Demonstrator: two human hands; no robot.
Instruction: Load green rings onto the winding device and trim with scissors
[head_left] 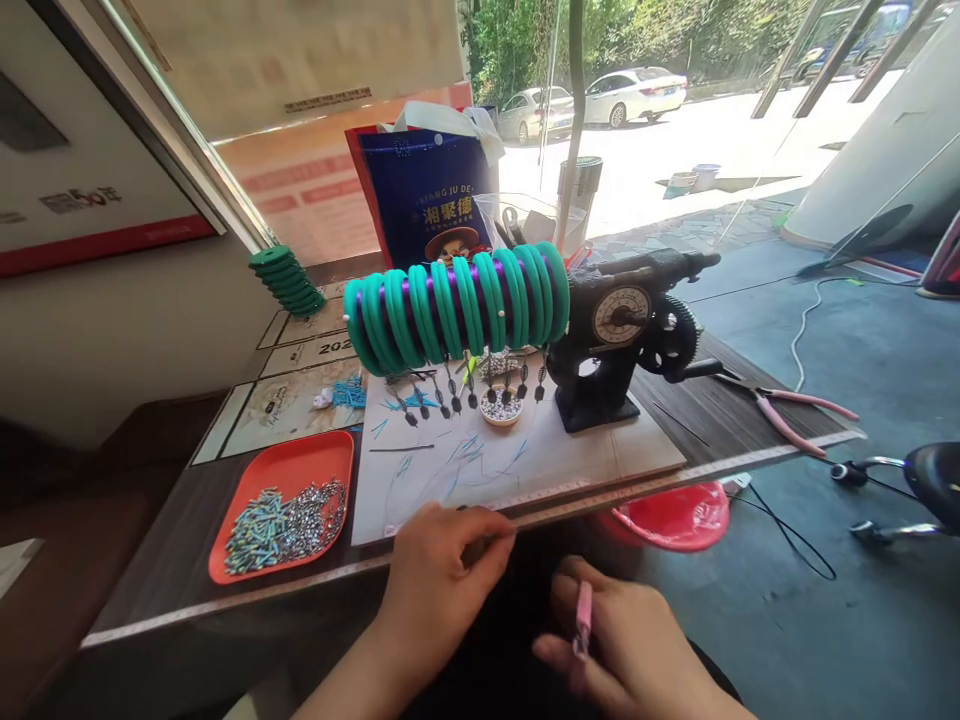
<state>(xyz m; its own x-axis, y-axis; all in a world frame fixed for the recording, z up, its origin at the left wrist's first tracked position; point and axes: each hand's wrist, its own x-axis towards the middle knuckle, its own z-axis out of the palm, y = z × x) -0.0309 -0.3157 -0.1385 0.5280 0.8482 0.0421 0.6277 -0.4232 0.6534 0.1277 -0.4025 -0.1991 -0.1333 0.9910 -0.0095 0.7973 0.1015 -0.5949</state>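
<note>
Clearly pinching a small pink tool (583,620) in the right hand (630,650), fingers curling shut around its slim handle, low in front of the table (150,590) edge. Judging by looks: light, stiff, smooth plastic grips, likely slipping unless taken at mid-handle. Resting the left hand (439,580) at the table's near edge, fingertips pressing together, perhaps on something thin; cannot tell what. Lying just beyond, a pale board (525,470) scattered with blue thread bits. Sitting to its left, an orange tray (289,505) of small metal parts. Standing further back, green rings (457,305) on a spindle beside a black hand-crank machine (622,340). Lying at the far right, pink pliers (787,405).
</note>
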